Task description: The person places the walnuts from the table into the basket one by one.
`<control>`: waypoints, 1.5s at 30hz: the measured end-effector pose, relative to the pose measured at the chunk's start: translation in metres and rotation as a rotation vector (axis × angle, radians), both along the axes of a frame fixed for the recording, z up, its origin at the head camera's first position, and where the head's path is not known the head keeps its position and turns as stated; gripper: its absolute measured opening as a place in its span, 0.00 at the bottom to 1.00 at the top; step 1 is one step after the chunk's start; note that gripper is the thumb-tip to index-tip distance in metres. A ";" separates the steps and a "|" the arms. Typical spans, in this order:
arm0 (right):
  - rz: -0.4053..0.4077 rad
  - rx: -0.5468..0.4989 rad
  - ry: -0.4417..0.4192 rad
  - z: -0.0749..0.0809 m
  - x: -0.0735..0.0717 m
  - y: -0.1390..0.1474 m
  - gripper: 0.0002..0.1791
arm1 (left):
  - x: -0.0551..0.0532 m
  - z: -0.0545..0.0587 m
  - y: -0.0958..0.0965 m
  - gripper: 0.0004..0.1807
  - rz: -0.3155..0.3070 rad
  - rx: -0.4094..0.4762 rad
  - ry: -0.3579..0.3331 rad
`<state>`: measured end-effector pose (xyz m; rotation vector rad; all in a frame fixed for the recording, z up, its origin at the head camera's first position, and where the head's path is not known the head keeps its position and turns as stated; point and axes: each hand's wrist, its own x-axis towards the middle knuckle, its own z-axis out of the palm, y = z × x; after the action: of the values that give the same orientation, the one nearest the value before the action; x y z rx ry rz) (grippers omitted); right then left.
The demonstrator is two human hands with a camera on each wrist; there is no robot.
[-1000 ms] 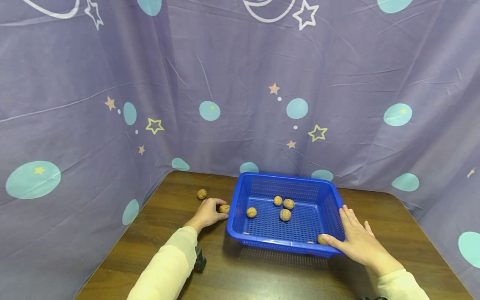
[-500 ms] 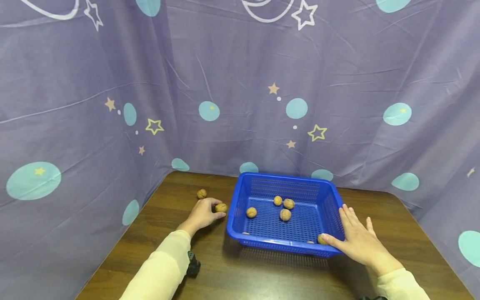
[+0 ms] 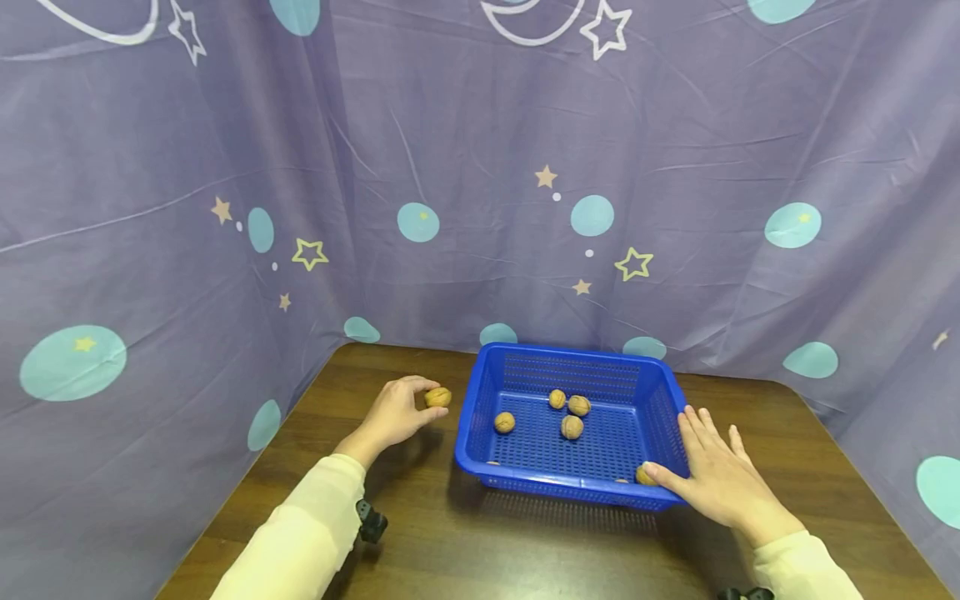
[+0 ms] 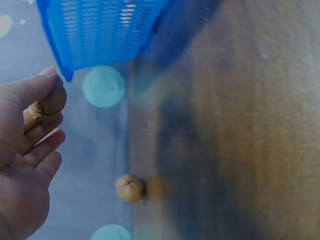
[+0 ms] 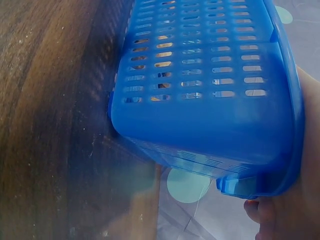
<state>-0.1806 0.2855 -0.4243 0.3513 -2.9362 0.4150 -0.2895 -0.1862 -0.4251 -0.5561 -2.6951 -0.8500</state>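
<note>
My left hand [image 3: 392,414] holds a brown walnut [image 3: 438,397] between thumb and fingers, raised off the table to the left of the blue plastic basket [image 3: 555,483]. In the left wrist view the pinched walnut [image 4: 54,100] shows beside the thumb, and a second walnut [image 4: 130,188] lies on the tabletop. That second one is hidden behind my left hand in the head view. My right hand [image 3: 716,479] rests on the basket's right rim with fingers extended and the thumb over the front right corner. Several walnuts [image 3: 572,427] lie inside the basket, some partly hidden by its front wall.
The dark wooden table [image 3: 480,558] carries the basket. A purple curtain [image 3: 465,283] with stars and ovals hangs behind the table and along both sides. Black wrist cameras [image 3: 371,522] sit below the sleeves.
My left hand has drawn back leftward from the basket and up, lifting the walnut off the table. It now covers the other table walnut. The right hand stays on the rim.
</note>
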 end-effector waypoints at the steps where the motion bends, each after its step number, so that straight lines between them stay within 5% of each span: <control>1: -0.001 0.003 0.001 0.000 0.000 0.000 0.57 | 0.001 0.003 0.001 0.24 -0.005 0.000 0.005; 16: -0.007 -0.010 -0.018 -0.002 -0.004 0.001 0.58 | 0.015 0.048 0.037 0.23 -0.156 0.000 0.094; 27: -0.010 -0.027 -0.030 -0.003 -0.003 0.001 0.58 | 0.019 0.066 0.075 0.24 -0.263 -0.070 0.098; 38: -0.008 -0.042 -0.033 -0.002 0.000 0.000 0.58 | 0.024 0.052 0.115 0.24 -0.319 -0.088 0.080; 45: -0.008 -0.047 -0.031 -0.003 -0.001 0.000 0.58 | 0.029 0.041 0.133 0.24 -0.329 -0.102 0.012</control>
<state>-0.1814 0.2851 -0.4270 0.3292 -2.9517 0.4913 -0.2607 -0.0535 -0.3843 -1.0463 -2.6881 -0.7835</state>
